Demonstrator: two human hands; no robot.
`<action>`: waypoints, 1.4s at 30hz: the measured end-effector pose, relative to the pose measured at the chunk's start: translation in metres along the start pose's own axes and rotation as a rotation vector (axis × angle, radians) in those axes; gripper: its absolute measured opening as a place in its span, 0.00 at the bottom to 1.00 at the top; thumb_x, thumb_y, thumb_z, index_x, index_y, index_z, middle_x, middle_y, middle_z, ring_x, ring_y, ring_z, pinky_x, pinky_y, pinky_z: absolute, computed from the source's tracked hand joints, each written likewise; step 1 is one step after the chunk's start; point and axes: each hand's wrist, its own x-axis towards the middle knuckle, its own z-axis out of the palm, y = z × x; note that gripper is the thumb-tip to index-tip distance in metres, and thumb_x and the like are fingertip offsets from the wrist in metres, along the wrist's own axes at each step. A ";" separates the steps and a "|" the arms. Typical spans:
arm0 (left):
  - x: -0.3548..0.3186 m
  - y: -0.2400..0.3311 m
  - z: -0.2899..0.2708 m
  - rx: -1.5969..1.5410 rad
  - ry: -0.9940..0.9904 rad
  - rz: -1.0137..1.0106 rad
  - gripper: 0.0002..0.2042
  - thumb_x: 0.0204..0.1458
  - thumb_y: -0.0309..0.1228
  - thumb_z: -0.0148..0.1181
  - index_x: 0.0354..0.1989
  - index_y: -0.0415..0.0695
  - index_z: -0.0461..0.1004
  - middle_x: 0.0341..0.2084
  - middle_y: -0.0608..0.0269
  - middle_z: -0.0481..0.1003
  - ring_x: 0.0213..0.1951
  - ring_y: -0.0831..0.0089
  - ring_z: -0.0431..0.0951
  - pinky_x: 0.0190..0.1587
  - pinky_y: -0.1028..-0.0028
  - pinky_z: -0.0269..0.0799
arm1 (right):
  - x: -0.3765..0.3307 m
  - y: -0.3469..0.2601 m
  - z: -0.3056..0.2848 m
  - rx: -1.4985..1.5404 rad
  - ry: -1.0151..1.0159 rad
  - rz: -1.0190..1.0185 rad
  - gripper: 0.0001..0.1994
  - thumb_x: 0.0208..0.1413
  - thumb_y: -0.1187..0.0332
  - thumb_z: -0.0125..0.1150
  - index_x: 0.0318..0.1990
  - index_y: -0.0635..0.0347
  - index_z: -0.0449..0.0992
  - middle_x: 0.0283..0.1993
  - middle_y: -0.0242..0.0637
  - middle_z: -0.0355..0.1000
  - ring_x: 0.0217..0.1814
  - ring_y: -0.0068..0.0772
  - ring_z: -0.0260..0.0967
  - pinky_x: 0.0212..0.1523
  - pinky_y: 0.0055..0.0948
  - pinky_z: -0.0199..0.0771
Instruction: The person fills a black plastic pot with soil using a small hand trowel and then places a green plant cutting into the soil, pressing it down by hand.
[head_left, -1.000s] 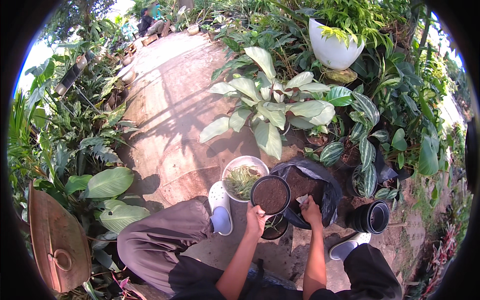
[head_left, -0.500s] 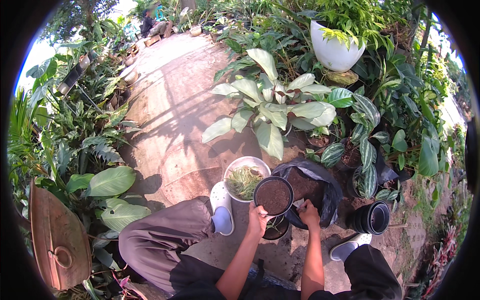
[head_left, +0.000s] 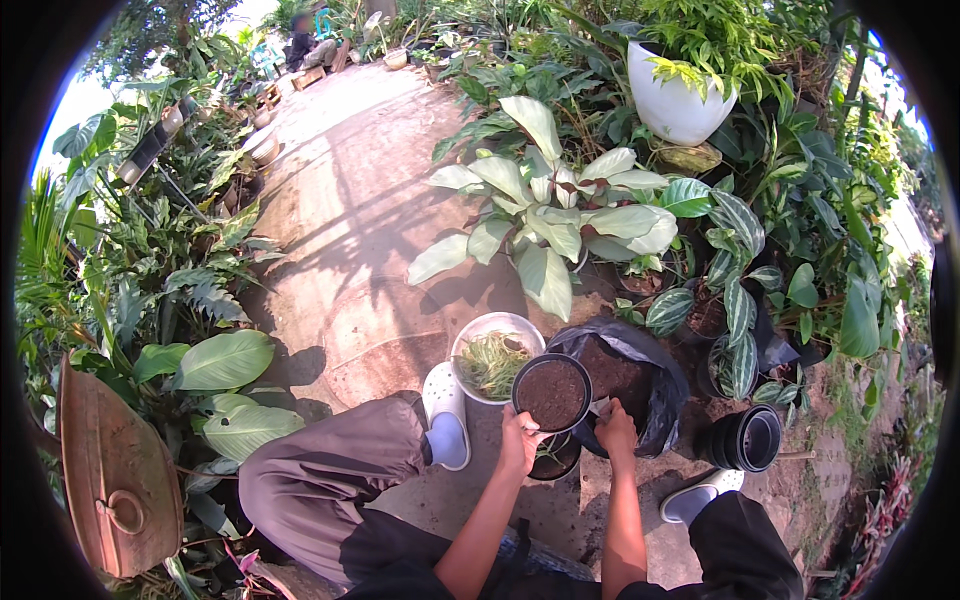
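Note:
A round black plant pot (head_left: 551, 393), filled with dark brown soil, is gripped at its near rim by my left hand (head_left: 519, 440). Close beside it, my right hand (head_left: 615, 428) is closed at the near edge of a black plastic bag (head_left: 662, 385) of soil. A small pale piece shows at its fingers; I cannot make out what it is. Below the held pot, partly covered by it, another black pot (head_left: 560, 464) with some green blades stands on the ground. A white bowl (head_left: 468, 383) of cut green and yellowish leaves sits to the left of the held pot.
Stacked empty black pots (head_left: 745, 438) lie tilted by my right shoe (head_left: 702, 492). A large pale-leaved plant (head_left: 545, 225) spreads ahead. A white planter (head_left: 672, 100) stands at the back right, a brown clay pot (head_left: 120, 470) at the left. One person (head_left: 305, 45) sits far off along the path.
The whole view has shifted slightly. Both hands keep the same grip and place beside the bag and the held pot.

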 end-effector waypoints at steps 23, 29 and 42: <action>0.011 -0.012 -0.025 0.047 -0.045 0.010 0.21 0.43 0.20 0.50 0.47 0.48 0.60 0.45 0.59 0.67 0.50 0.59 0.72 0.54 0.43 0.72 | 0.002 0.023 -0.096 0.411 -0.040 -0.130 0.11 0.42 0.69 0.71 0.32 0.58 0.75 0.21 0.40 0.74 0.23 0.34 0.74 0.30 0.34 0.70; 0.005 -0.002 -0.016 0.089 0.024 0.013 0.21 0.43 0.21 0.51 0.49 0.47 0.60 0.47 0.57 0.66 0.51 0.55 0.72 0.53 0.43 0.72 | -0.012 0.015 -0.123 0.408 0.037 -0.215 0.11 0.42 0.70 0.70 0.33 0.60 0.75 0.27 0.43 0.77 0.31 0.35 0.76 0.37 0.33 0.70; 0.007 -0.006 -0.017 0.155 -0.025 0.016 0.24 0.44 0.22 0.47 0.54 0.42 0.59 0.51 0.50 0.69 0.52 0.53 0.76 0.54 0.49 0.76 | -0.070 -0.029 -0.175 0.567 -0.069 -0.603 0.08 0.52 0.76 0.67 0.31 0.63 0.72 0.28 0.30 0.76 0.32 0.14 0.68 0.34 0.23 0.65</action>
